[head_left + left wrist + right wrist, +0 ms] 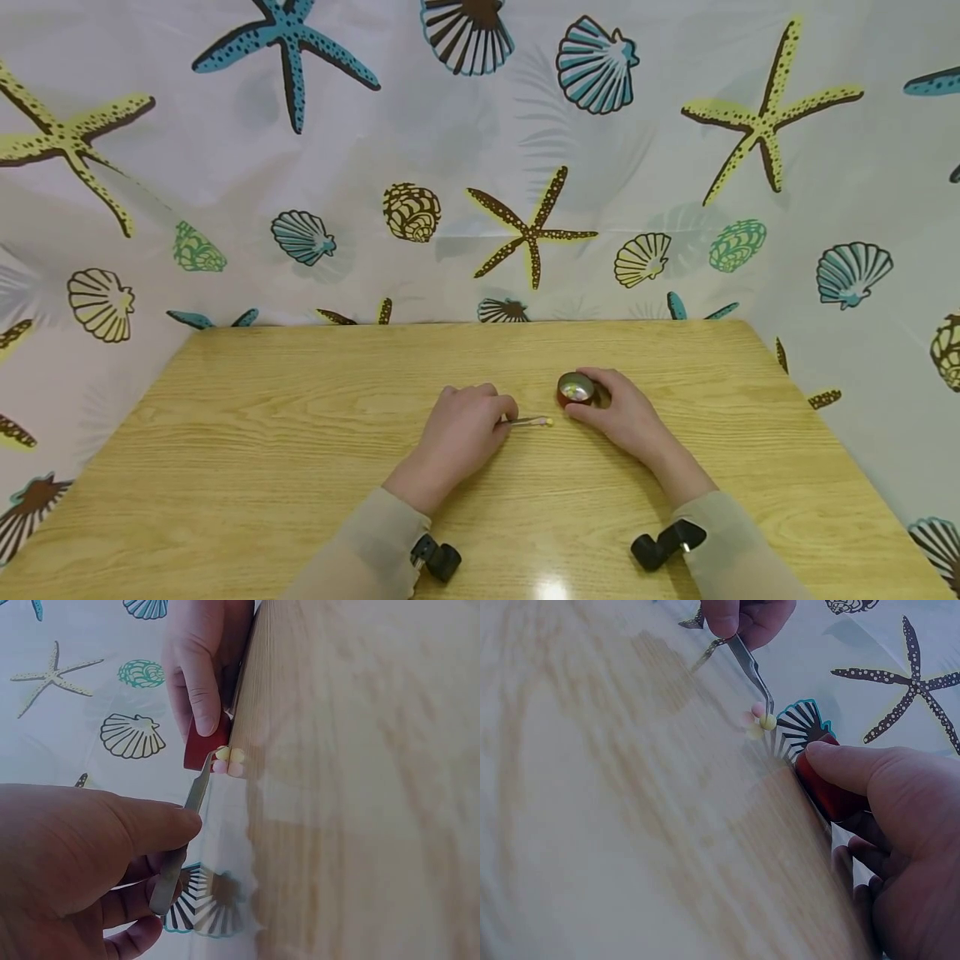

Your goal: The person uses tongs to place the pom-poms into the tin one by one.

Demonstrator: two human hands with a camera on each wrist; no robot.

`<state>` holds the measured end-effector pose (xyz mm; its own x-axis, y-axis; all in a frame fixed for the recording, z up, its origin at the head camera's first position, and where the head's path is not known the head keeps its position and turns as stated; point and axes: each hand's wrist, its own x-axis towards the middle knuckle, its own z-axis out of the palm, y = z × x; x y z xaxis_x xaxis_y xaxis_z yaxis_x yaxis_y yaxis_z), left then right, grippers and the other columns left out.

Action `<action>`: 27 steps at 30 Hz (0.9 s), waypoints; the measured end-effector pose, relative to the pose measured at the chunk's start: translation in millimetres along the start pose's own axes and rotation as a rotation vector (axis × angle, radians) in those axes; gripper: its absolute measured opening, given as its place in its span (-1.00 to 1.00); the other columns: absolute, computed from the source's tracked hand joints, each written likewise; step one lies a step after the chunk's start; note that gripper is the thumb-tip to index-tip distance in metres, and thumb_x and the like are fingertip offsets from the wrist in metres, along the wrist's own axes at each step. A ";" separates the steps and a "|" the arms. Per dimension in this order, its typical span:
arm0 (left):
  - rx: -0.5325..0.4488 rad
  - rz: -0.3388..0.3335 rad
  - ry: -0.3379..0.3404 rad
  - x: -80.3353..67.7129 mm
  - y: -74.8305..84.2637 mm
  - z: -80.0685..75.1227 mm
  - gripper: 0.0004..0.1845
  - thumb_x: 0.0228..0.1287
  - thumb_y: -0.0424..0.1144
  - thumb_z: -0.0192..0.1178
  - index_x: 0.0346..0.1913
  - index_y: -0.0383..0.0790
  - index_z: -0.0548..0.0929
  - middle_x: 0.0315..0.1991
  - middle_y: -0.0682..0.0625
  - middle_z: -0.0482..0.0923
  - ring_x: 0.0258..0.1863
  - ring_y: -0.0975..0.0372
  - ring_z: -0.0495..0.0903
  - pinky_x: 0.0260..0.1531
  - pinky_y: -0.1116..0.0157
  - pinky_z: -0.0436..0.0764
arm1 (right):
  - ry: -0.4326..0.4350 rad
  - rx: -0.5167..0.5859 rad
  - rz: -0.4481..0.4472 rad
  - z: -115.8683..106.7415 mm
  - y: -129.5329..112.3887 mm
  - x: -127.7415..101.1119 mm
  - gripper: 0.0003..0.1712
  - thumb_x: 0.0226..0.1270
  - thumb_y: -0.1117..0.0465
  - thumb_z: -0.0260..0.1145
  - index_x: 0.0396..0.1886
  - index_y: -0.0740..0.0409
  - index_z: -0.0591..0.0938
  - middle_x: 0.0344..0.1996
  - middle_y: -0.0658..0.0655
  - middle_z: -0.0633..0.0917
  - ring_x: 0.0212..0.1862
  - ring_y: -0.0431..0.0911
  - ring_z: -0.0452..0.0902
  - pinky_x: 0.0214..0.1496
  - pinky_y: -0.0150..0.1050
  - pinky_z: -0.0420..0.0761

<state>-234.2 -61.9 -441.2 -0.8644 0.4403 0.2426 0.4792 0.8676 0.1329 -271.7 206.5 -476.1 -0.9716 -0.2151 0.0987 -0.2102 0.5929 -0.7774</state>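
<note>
From the head camera, a light wooden worktop (pixel 300 467) runs up to a white curtain printed with starfish and seashells (pixel 525 167) that closes off its far and side edges. Near the middle of the worktop the left hand (pixel 465 429) lies knuckles up, its fingers curled round thin metal tweezers (pixel 525 421) that point to the right; a small pale yellow bead (pixel 548 422) sits at the tweezer tips, low over the wood. Just right of the bead and a little farther away stands a small round red container with a shiny inside (pixel 576 388), and the right hand (pixel 622 412) wraps its fingers about the container's right and near sides. Both forearms wear beige sleeves, each with a black camera mount (pixel 438 557) at the wrist on the near edge. From the left wrist camera, the left hand (pixel 82 862) fills the near part of the view, thumb and fingers pinching the tweezers (pixel 184 825), whose tips clamp the bead (pixel 223 754) right beside the red container (pixel 206 746); the bead's reflection shows on the glossy worktop (pixel 360 787). A finger of the right hand (pixel 202 667) presses on the container's side. From the right wrist camera, the right hand (pixel 900 825) grips the red container (pixel 829 791) between thumb and fingers, while the tweezers (pixel 750 667) hold the bead (pixel 767 721) close over the worktop (pixel 615 825), with the left hand (pixel 750 619) at the far edge of the picture.
</note>
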 end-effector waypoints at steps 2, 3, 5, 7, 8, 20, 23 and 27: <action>0.002 0.004 0.003 0.2 -0.2 0.3 -0.92 0.46 -0.22 0.52 -0.07 0.04 0.88 -0.24 0.09 0.74 -0.24 0.17 0.69 -0.11 0.05 0.57 | 0.000 0.005 0.004 0.1 -0.3 -0.1 -0.21 0.53 -0.01 0.56 0.60 0.18 0.52 0.41 0.29 0.60 0.50 0.25 0.46 0.57 0.28 0.34; 0.002 0.006 0.006 0.1 -0.2 0.5 -0.92 0.46 -0.22 0.53 -0.08 0.04 0.88 -0.24 0.09 0.74 -0.24 0.17 0.69 -0.11 0.05 0.57 | 0.000 0.006 0.005 0.2 -0.4 -0.3 -0.21 0.53 -0.01 0.56 0.60 0.18 0.52 0.42 0.29 0.60 0.51 0.25 0.46 0.58 0.28 0.34; 0.003 0.009 0.010 -0.1 0.1 0.4 -0.92 0.45 -0.22 0.53 -0.08 0.03 0.88 -0.24 0.08 0.74 -0.24 0.16 0.69 -0.12 0.05 0.57 | 0.001 0.007 0.006 0.2 -0.6 -0.5 -0.22 0.53 0.00 0.56 0.59 0.18 0.52 0.42 0.29 0.60 0.51 0.25 0.46 0.57 0.28 0.34; 0.002 0.009 0.014 0.0 -0.1 0.8 -0.92 0.45 -0.22 0.53 -0.08 0.03 0.88 -0.25 0.08 0.74 -0.25 0.16 0.69 -0.13 0.06 0.56 | 0.001 0.006 0.006 0.3 -0.9 -0.6 -0.22 0.53 -0.01 0.56 0.59 0.17 0.53 0.42 0.29 0.60 0.50 0.25 0.46 0.57 0.27 0.34; 0.000 0.009 0.016 -0.2 -0.1 0.8 -0.92 0.45 -0.23 0.53 -0.08 0.03 0.88 -0.25 0.08 0.73 -0.25 0.16 0.69 -0.13 0.06 0.56 | 0.001 0.005 0.004 0.3 -1.1 -0.6 -0.22 0.53 -0.01 0.56 0.59 0.17 0.53 0.41 0.29 0.60 0.50 0.25 0.46 0.57 0.27 0.35; -0.064 -0.007 0.049 1.1 -1.8 -2.6 -0.91 0.50 -0.25 0.48 -0.06 0.03 0.88 -0.25 0.10 0.72 -0.30 0.19 0.65 -0.13 0.08 0.53 | 0.005 -0.006 0.000 -0.3 -1.4 -0.6 -0.23 0.52 0.00 0.56 0.58 0.17 0.54 0.39 0.28 0.61 0.49 0.24 0.48 0.57 0.27 0.36; -0.069 -0.013 0.063 2.9 -1.1 -5.3 -0.91 0.51 -0.24 0.48 -0.04 0.03 0.88 -0.25 0.10 0.71 -0.30 0.18 0.65 -0.10 0.05 0.55 | 0.006 -0.011 -0.006 -0.3 -0.9 -0.3 -0.23 0.52 0.00 0.56 0.58 0.18 0.54 0.37 0.27 0.62 0.48 0.24 0.49 0.56 0.27 0.36; -0.069 -0.024 0.083 6.6 1.1 -9.8 -0.89 0.50 -0.21 0.49 -0.01 0.03 0.89 -0.24 0.11 0.71 -0.29 0.19 0.66 -0.07 0.03 0.57 | 0.002 0.003 -0.007 -0.2 -0.8 -0.5 -0.24 0.53 0.01 0.56 0.58 0.17 0.55 0.39 0.28 0.61 0.49 0.24 0.47 0.57 0.26 0.36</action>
<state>-237.9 -60.3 -430.0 -0.8619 0.3963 0.3165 0.4701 0.8584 0.2053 -271.1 206.3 -475.4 -0.9703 -0.2177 0.1053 -0.2167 0.5894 -0.7782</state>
